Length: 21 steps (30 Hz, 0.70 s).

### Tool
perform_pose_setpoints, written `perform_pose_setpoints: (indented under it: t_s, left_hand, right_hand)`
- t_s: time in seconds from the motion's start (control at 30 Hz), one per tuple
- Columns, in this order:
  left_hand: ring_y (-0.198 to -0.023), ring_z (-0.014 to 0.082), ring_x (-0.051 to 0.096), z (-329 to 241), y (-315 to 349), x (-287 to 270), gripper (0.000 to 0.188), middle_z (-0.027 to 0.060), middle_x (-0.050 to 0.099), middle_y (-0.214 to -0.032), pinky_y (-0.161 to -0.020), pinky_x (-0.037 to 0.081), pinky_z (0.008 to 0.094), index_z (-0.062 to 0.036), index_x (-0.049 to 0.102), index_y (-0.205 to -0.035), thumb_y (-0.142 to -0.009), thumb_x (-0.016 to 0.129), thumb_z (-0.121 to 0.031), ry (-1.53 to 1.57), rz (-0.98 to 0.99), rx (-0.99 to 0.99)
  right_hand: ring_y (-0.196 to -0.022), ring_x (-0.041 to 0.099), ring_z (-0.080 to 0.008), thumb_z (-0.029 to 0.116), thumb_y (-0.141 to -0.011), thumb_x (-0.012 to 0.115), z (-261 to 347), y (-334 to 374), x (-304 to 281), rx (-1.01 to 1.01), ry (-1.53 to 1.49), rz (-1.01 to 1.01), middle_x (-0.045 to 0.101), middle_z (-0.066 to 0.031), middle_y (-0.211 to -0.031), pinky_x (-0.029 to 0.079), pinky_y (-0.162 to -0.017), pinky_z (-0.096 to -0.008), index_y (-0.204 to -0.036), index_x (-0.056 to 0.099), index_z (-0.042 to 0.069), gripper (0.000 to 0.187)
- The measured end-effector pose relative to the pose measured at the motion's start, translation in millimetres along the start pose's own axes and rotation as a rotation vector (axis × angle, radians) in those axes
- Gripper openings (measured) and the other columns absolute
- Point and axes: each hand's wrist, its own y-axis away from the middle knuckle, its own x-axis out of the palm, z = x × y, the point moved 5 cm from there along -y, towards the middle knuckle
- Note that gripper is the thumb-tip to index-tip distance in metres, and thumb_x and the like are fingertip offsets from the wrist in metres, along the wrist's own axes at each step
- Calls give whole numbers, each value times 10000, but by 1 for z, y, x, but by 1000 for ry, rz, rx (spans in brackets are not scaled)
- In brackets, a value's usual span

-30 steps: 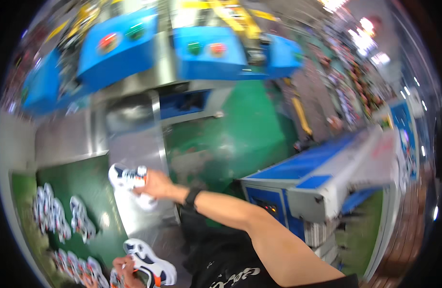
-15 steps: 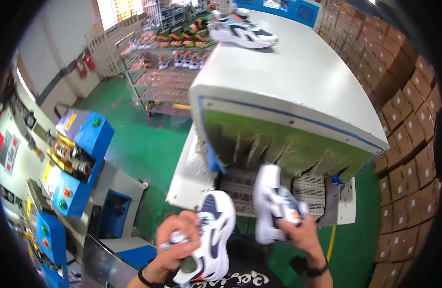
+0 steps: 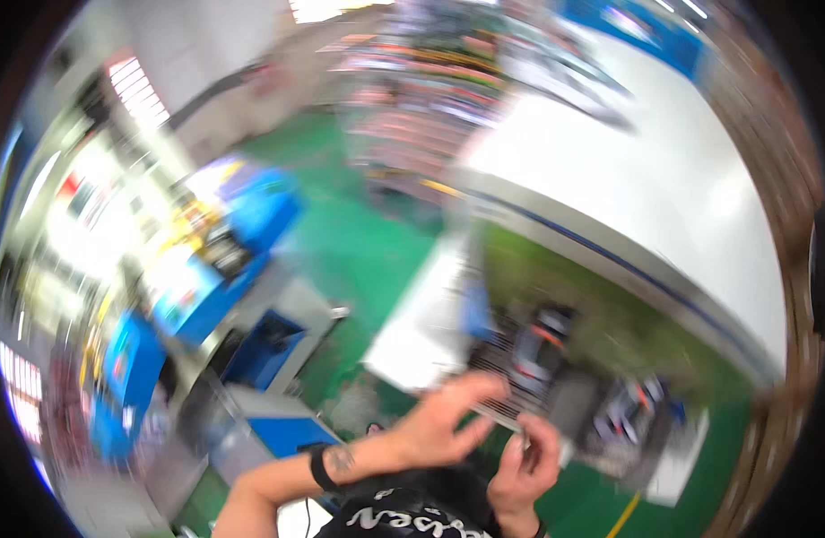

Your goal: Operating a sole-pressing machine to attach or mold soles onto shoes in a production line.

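Observation:
Two white, navy and orange sneakers lie on the conveyor belt (image 3: 498, 363) at the mouth of the machine. One sneaker (image 3: 540, 348) sits on the left side, tilted lengthwise into the opening; the other sneaker (image 3: 626, 420) is on the right, blurred. My left hand (image 3: 448, 417) is stretched out near the belt's front edge, fingers apart and holding nothing. Close beside it, my right hand (image 3: 525, 466) has loosely curled fingers, thumb apart from them, and no shoe in its grasp. Motion smears the finer detail of both hands.
The white machine housing (image 3: 646, 161) carries another sneaker (image 3: 583, 76) on top. Green strips (image 3: 592, 278) hang over its opening. A blue machine (image 3: 260, 215) stands left, a blurred shoe rack (image 3: 421, 117) behind. Brown cartons (image 3: 785, 179) line the right side.
Both sneakers have left my hands and now lie on the belt. My hands have drawn closer together at its front edge. The whole view has swung leftward, shifting the scene right.

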Motion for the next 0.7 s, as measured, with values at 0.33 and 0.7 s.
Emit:
perform_pose_setpoints:
  t_s: [0.33, 0.7]
  left_hand:
    - [-837, 346, 589, 67, 563, -30, 203, 156, 617, -894, -745, 472, 425, -33, 571, -977, -860, 537, -196, -132, -1771, -1242]
    - [-780, 351, 509, -39, 690, 272, 55, 139, 535, -811, -741, 389, 443, -26, 516, -815, -785, 547, -60, -701, -2529, -2339]
  right_hand:
    - [-1095, 544, -237, 36, -813, 576, 87, 192, 390, -186, -141, 1663, 557, -169, -1167, 412, -959, -363, -1189, 489, -43, 394]
    - [-994, 574, -347, 275, -653, 773, 111, 705, 259, -1604, -775, 2820, 577, -207, -1076, 474, -849, -411, -1116, 473, -30, 630]
